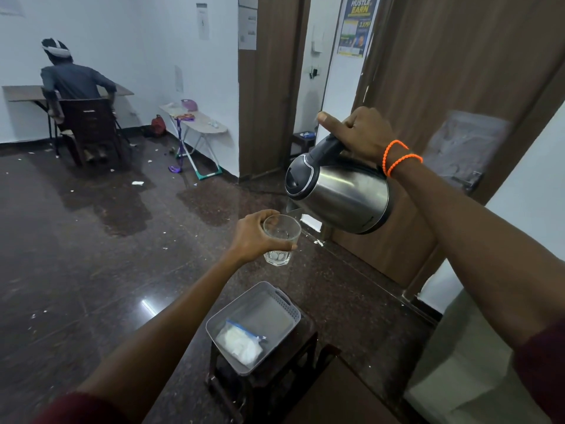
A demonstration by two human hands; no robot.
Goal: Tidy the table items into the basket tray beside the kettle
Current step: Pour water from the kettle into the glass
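Both grips busy: right hand clenched on steel kettle handle, tilted spout-down over clear glass grasped by left hand. Grey tray holds one zip bag.

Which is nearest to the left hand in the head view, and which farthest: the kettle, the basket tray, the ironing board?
1. Kettle, just right and above the left hand.
2. Basket tray, below on the stool.
3. Ironing board, far across the room by the wall.
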